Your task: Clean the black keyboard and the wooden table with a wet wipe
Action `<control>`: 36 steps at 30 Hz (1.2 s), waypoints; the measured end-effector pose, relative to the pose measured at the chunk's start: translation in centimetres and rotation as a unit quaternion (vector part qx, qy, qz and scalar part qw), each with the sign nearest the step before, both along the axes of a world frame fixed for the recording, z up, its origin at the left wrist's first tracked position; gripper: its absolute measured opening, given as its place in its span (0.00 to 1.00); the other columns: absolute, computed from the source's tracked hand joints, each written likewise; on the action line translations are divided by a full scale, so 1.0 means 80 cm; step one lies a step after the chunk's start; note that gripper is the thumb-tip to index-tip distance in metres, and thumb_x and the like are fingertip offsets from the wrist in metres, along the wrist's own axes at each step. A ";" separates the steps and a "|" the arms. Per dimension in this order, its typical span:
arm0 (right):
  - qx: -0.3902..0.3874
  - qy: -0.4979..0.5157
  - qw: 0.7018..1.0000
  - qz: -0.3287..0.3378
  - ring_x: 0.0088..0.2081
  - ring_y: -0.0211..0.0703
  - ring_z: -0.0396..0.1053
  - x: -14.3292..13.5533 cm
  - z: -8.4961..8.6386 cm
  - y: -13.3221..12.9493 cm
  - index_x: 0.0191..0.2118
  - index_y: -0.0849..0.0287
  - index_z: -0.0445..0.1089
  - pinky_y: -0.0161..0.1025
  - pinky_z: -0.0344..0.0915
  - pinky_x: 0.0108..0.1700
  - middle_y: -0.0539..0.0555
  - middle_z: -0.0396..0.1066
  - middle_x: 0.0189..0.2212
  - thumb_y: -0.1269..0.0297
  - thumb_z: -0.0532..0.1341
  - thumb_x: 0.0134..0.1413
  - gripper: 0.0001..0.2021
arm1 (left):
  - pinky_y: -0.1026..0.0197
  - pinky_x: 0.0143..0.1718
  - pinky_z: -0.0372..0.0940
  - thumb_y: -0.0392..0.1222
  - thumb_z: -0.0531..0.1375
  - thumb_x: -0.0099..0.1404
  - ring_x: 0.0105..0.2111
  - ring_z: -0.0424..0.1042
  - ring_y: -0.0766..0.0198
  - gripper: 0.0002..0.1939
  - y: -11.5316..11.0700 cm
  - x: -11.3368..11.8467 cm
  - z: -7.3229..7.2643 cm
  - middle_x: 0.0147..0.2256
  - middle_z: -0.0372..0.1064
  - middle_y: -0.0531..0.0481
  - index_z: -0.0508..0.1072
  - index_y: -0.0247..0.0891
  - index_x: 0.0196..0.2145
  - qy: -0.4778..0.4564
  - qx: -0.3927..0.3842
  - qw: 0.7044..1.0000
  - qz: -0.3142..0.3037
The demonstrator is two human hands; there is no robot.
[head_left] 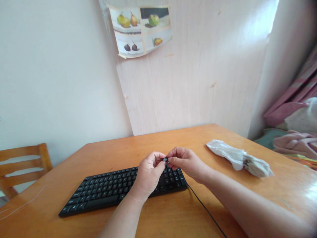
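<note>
A small dark piece with a light bluish face (165, 159) is pinched between the fingertips of both hands; its exact kind is too small to make out. My left hand (150, 173) grips it from the left with thumb and fingers, and my right hand (187, 162) meets it from the right, fingers closed. Both hands are held above the right part of a black keyboard (106, 186), which lies slightly turned on the table. My left hand and wrist hide some of its keys. A black cable (205, 209) runs from the keyboard's right end toward the lower right.
The wooden table (158, 140) stands against the wall. A white plastic bag (226, 153) with a greyish bundle (257, 166) lies at the right. Thin pale thread (31, 200) rests at the left edge, near a wooden chair (23, 163). Pink cloth (296, 143) is heaped far right.
</note>
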State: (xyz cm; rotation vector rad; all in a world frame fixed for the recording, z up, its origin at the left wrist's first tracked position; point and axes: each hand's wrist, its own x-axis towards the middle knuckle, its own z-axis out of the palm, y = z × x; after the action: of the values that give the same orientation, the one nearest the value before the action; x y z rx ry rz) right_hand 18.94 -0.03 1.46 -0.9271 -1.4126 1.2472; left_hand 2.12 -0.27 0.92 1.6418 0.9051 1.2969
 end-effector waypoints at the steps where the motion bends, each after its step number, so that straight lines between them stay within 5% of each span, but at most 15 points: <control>1: 0.005 -0.008 1.000 -0.002 0.28 0.36 0.69 0.000 -0.001 0.000 0.33 0.60 0.69 0.35 0.66 0.32 0.48 0.71 0.25 0.61 0.67 0.47 0.10 | 0.62 0.39 0.67 0.39 0.63 0.61 0.35 0.73 0.64 0.07 0.000 0.000 -0.001 0.34 0.74 0.50 0.72 0.36 0.38 0.010 0.006 1.000 0.005; 8: 0.030 -0.062 0.998 -0.015 0.25 0.35 0.65 0.001 -0.005 0.002 0.33 0.60 0.69 0.35 0.61 0.28 0.48 0.70 0.24 0.60 0.66 0.48 0.10 | 0.60 0.41 0.67 0.40 0.62 0.62 0.36 0.73 0.62 0.08 0.003 0.000 -0.010 0.35 0.75 0.48 0.73 0.37 0.39 0.066 0.035 0.997 0.028; 27: 0.061 -0.009 0.998 -0.019 0.28 0.36 0.67 -0.001 -0.006 0.005 0.36 0.59 0.69 0.35 0.62 0.32 0.47 0.71 0.27 0.64 0.63 0.47 0.09 | 0.60 0.48 0.66 0.41 0.64 0.62 0.42 0.74 0.62 0.15 0.000 -0.003 0.001 0.41 0.76 0.46 0.70 0.36 0.46 -0.076 -0.093 0.992 -0.046; 36: 0.027 -0.067 0.997 -0.018 0.24 0.35 0.67 -0.001 -0.012 0.006 0.38 0.58 0.65 0.34 0.62 0.26 0.46 0.68 0.24 0.56 0.65 0.50 0.14 | 0.55 0.50 0.67 0.37 0.62 0.63 0.44 0.76 0.59 0.17 0.002 0.006 -0.011 0.46 0.76 0.42 0.68 0.37 0.50 0.004 -0.007 1.000 -0.006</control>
State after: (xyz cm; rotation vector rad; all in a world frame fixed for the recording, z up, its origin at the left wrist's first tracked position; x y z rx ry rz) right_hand 18.87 0.49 0.54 -1.0106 -1.5206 1.1316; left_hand 2.58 -0.14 0.04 1.6409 0.9049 1.2740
